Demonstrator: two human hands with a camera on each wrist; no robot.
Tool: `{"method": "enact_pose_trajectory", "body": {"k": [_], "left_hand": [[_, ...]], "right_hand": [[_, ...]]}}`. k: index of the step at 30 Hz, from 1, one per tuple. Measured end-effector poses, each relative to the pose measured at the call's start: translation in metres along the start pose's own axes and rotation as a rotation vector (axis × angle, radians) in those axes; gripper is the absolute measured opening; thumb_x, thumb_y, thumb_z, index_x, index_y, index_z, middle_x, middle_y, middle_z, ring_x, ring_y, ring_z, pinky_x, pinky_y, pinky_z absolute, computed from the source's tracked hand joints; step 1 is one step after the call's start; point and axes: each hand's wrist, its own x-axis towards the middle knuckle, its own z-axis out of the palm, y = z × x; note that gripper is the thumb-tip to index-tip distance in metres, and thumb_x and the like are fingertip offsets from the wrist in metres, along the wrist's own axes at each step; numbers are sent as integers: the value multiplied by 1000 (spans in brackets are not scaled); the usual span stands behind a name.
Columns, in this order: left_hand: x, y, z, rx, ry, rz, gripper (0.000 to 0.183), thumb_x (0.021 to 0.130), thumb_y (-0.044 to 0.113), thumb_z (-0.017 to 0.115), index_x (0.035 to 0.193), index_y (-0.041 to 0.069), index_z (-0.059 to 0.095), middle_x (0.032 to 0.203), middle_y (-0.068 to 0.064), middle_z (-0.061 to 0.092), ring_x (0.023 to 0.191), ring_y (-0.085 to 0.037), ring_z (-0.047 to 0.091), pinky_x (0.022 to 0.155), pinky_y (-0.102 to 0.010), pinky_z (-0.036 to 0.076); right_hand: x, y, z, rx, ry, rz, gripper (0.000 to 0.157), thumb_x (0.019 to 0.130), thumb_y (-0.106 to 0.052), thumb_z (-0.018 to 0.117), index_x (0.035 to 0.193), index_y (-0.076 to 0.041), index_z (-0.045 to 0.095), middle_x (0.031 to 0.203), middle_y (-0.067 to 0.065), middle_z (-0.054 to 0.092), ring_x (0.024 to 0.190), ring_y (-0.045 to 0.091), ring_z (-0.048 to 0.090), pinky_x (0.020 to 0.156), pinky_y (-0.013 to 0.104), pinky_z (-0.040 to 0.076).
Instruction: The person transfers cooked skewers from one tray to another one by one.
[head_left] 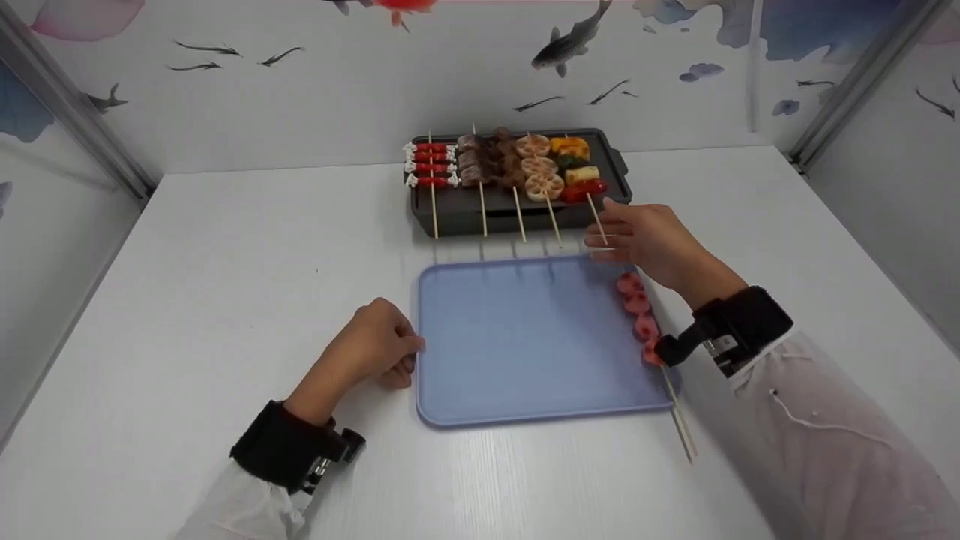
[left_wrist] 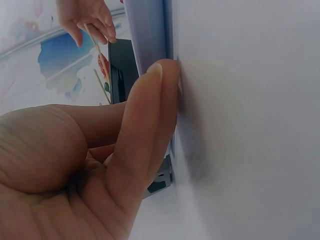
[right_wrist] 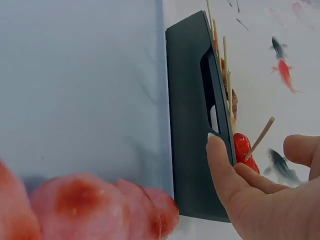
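At the left edge of a blue tray [head_left: 517, 337], my left hand [head_left: 379, 341] grips the rim between thumb and curled fingers; its fingertips [left_wrist: 165, 70] meet the rim in the left wrist view. My right hand [head_left: 649, 236] is at the front right of a dark grill [head_left: 465, 223]. Its fingers lie around the stick of a vegetable skewer [head_left: 583, 189], which has red, yellow and green pieces. Thumb and fingers stand apart, with the bare stick [right_wrist: 261, 136] between them in the right wrist view. A skewer of pink round pieces [head_left: 636, 302] lies along the tray's right side.
Other skewers lie side by side on the grill: red and white pieces [head_left: 431, 166], grey chunks [head_left: 470, 161], brown meat [head_left: 508, 161] and lotus root slices [head_left: 541, 176]. Their sticks overhang its front edge. A white wall [head_left: 337, 105] with painted fish stands behind the table [head_left: 247, 300].
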Motion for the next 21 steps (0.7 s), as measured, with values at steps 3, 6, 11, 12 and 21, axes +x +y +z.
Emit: {"method": "enact_pose_trajectory", "body": {"k": [3, 6, 11, 12, 21], "left_hand": [[0, -1, 0, -6, 0, 2, 23, 101, 1, 67, 80, -6, 74, 69, -13, 71, 54, -18, 70, 54, -28, 61], [-1, -2, 0, -7, -1, 2, 23, 101, 1, 67, 80, -6, 74, 68, -13, 71, 53, -17, 70, 54, -27, 60], [0, -2, 0, -10, 1, 8, 23, 101, 1, 67, 81, -6, 74, 68, -13, 71, 52, -17, 69, 53, -27, 60], [0, -2, 0, -9, 2, 10, 23, 101, 1, 67, 81, -6, 74, 68, -13, 71, 52, -17, 69, 53, -26, 60], [1, -3, 0, 46, 24, 54, 24, 100, 0, 68, 78, -5, 75, 65, -9, 71, 54, -15, 69, 56, -25, 58]], "right_hand": [[6, 0, 1, 136, 16, 34, 68, 111, -31, 54, 162, 3, 24, 145, 26, 50, 128, 31, 60, 103, 36, 56], [11, 0, 3, 228, 38, 47, 53, 109, -25, 58, 148, 7, 42, 122, 20, 63, 109, 26, 69, 94, 34, 61], [14, -3, 3, 273, 58, 44, 25, 107, -14, 61, 117, 8, 67, 99, 16, 72, 90, 22, 72, 81, 29, 63], [14, -3, 3, 265, 58, 42, 24, 107, -13, 61, 116, 8, 68, 97, 15, 72, 88, 21, 72, 78, 28, 63], [14, -8, 2, 192, 43, 26, 36, 106, -4, 59, 138, 12, 53, 100, 12, 71, 79, 15, 71, 66, 21, 58]]}}
